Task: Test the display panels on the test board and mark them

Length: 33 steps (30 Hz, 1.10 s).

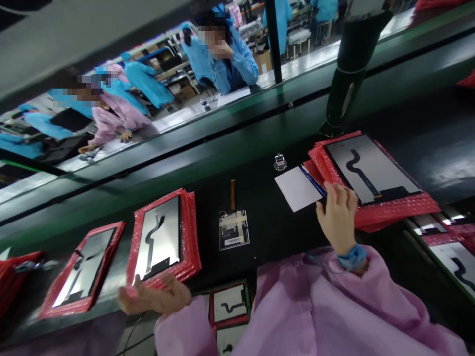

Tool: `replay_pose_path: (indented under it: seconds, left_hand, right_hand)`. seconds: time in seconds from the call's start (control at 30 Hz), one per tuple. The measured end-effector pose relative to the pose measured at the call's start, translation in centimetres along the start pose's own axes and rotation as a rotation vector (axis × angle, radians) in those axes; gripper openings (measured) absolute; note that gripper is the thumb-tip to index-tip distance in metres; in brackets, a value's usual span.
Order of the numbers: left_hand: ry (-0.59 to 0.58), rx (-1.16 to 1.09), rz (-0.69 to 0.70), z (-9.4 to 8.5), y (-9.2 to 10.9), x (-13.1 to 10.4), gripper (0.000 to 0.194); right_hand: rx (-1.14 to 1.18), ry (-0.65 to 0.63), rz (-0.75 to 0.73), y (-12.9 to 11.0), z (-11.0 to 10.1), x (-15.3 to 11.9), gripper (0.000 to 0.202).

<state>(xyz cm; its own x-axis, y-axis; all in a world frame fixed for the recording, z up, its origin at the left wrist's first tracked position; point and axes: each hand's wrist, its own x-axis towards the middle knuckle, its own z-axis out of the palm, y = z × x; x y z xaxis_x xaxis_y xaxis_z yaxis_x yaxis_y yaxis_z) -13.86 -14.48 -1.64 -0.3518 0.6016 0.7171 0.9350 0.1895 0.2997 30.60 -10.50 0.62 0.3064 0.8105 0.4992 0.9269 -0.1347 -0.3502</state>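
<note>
My left hand (pixel 158 295) is palm up at the near edge of a display panel (pixel 159 237), its fingers apart and loosely curled. That panel lies silver back up, with a black flex cable, on a stack of red bubble-wrap bags (pixel 191 232). Whether the fingertips touch the bags I cannot tell. My right hand (pixel 338 217) hovers or rests beside a second display panel (pixel 374 168) on more red bubble wrap (pixel 393 215), thumb apart and fingers slightly bent. A blue pen (pixel 312 180) on white paper (pixel 299 190) lies by its fingertips. Nothing shows in either hand.
A small circuit board (pixel 234 231) with an orange flex strip (pixel 232 194) lies mid-bench. Behind the paper is a small clear-based metal piece (pixel 280 161). Another panel (pixel 87 264) lies left. Trays of panels (pixel 230 302) are below the edge. Co-workers (pixel 233 59) sit across.
</note>
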Motion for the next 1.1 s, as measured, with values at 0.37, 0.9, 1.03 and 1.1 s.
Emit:
replay_pose_path:
  seconds: [0.37,0.9,1.03,1.1]
  left_hand:
    - [-0.810,-1.391,-0.223,2.9,27.7,-5.6,0.028]
    - [-1.482,-1.556,-0.763,4.7,34.2,-6.5,0.060]
    - [-1.372,-1.483,-0.848,3.6,28.3,-5.1,0.064]
    - [-1.306,-1.465,-0.872,3.4,25.9,-4.6,0.065]
  right_hand:
    - [0.121,0.302,0.062,7.0,-2.0,-2.2,0.024]
    - [0.159,0.205,0.173,4.8,-6.5,-4.5,0.029]
    - [0.613,-0.104,0.377,4.9,-5.1,-3.2,0.049]
    - [0.873,-0.286,0.474,4.1,-3.8,-2.5,0.056]
